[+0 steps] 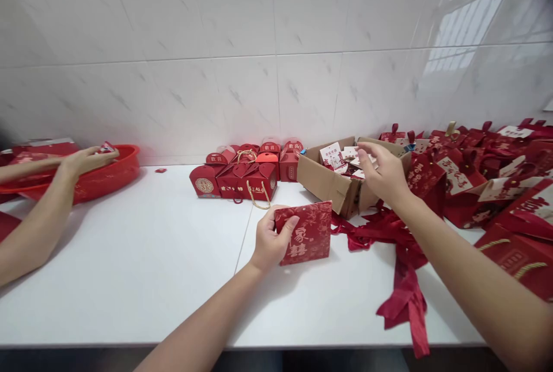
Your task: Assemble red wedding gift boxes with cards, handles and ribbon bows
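Paperboard packet (315, 235), red with pale double-happiness print, sits in the left hand (273, 238), thumb pressed across the printed face and fingers behind its left edge, over the white table (151, 280); whether its lower edge touches the surface I cannot tell. It should handle as light and fairly stiff, its printed skin perhaps a little slick, its walls easy to crease, so a flat pinch near an edge suits it better than a squeeze at the middle. Nearly square, it has a slightly longer axis running left to right, rising a touch toward the right, with characters upright and facing the wearer. The right hand (382, 175) is loosely spread above the cardboard box (326, 185) of printed cards (332, 157), apparently holding nothing
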